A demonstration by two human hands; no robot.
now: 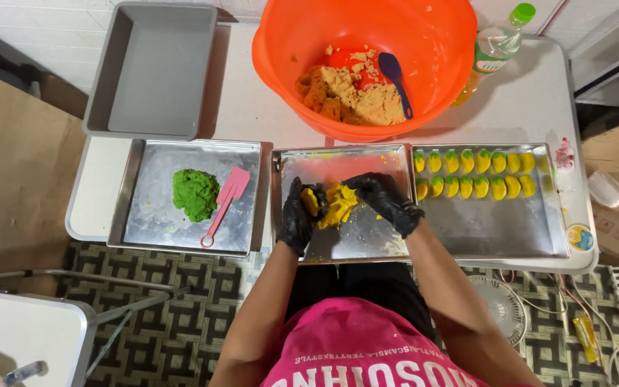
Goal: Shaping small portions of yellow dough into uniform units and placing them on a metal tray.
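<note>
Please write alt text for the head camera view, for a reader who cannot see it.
Left hand and right hand, both in black gloves, press a lump of yellow dough over a steel tray. Nearby are green dough, a pink spatula and an orange bowl.

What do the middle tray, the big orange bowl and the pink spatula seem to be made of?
Middle tray: likely metal, silvery with dull reflections. Orange bowl: probably plastic, smooth, slightly glossy and evenly coloured. Pink spatula: plastic or silicone, matte; the picture cannot settle which.
</note>
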